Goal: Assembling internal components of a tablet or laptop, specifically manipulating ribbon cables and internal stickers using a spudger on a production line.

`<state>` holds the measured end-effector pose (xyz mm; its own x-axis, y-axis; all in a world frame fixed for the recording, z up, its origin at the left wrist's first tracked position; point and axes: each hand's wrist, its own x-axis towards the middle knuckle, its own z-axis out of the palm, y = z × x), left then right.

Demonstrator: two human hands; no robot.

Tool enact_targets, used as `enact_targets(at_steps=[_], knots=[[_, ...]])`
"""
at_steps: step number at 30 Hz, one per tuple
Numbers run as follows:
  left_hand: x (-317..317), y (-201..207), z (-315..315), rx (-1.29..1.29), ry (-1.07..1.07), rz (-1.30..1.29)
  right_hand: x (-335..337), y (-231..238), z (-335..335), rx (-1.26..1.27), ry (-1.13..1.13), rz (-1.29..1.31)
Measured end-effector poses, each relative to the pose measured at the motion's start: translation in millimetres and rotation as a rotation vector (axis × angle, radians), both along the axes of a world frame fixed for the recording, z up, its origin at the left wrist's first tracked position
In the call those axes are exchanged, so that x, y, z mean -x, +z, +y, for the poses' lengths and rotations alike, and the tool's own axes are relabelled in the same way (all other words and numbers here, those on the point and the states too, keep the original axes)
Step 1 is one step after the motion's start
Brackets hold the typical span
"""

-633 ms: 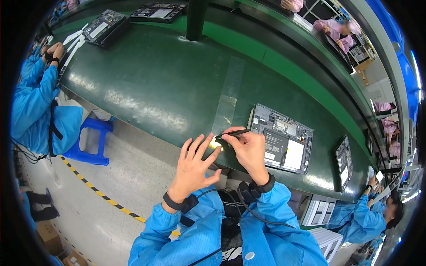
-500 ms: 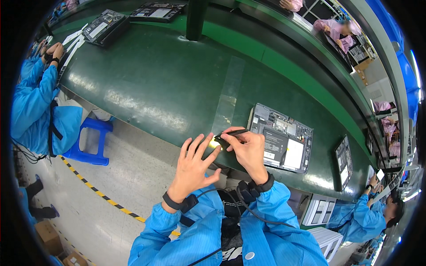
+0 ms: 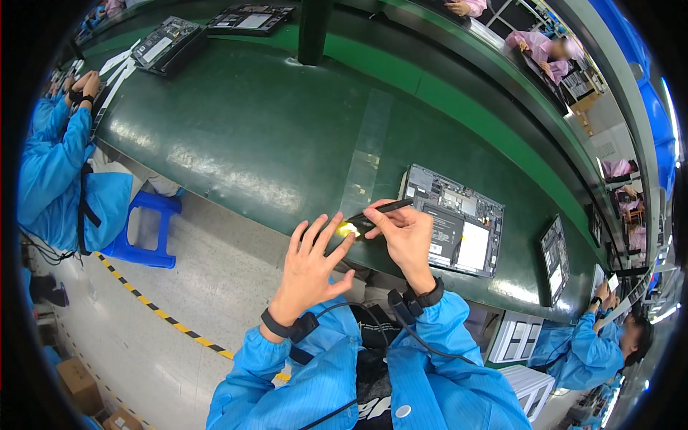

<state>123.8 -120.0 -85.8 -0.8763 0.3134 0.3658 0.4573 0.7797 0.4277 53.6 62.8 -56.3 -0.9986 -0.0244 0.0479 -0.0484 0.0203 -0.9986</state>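
Observation:
My right hand [image 3: 408, 240] pinches a slim black tweezers-like tool [image 3: 393, 207], its thin end slanting left and down toward a small, bright yellow shiny patch [image 3: 349, 229] at the bench's near edge. Over that edge, my left hand [image 3: 312, 269] is spread, its index fingertip beside the yellow patch. What the patch is cannot be made out. To the right of my right hand lies an opened laptop base [image 3: 455, 222] with its circuit board and black battery showing and a white rectangle on its right part.
The green bench [image 3: 236, 136] carries a clear tape strip [image 3: 369, 136], a dark post [image 3: 314, 36] and more opened laptops [image 3: 555, 261] [image 3: 165, 44]. Blue-sleeved co-workers sit at left and right. A blue stool [image 3: 147, 229] stands on the floor.
My right hand has drawn slightly right and tilted the black tool flatter, away from the left fingers. More of the yellow patch shows. My left hand has barely moved.

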Motion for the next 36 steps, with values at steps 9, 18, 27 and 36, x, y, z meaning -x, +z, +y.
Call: enact_targets(at_steps=[9, 18, 27, 36], knots=[[11, 10, 0, 0.036, -0.040, -0.008, -5, 49, 50, 0.162, -0.252, -0.006], [41, 69, 28, 0.094, -0.158, -0.014, -42, 55, 200, 0.069, -0.962, 0.150], [149, 113, 178, 0.268, -0.819, -0.001, -28, 46, 251, 0.161, -0.830, -0.015], [178, 77, 236, 0.320, -0.972, -0.055, 39, 45, 331, 0.181, -0.274, -0.205]])
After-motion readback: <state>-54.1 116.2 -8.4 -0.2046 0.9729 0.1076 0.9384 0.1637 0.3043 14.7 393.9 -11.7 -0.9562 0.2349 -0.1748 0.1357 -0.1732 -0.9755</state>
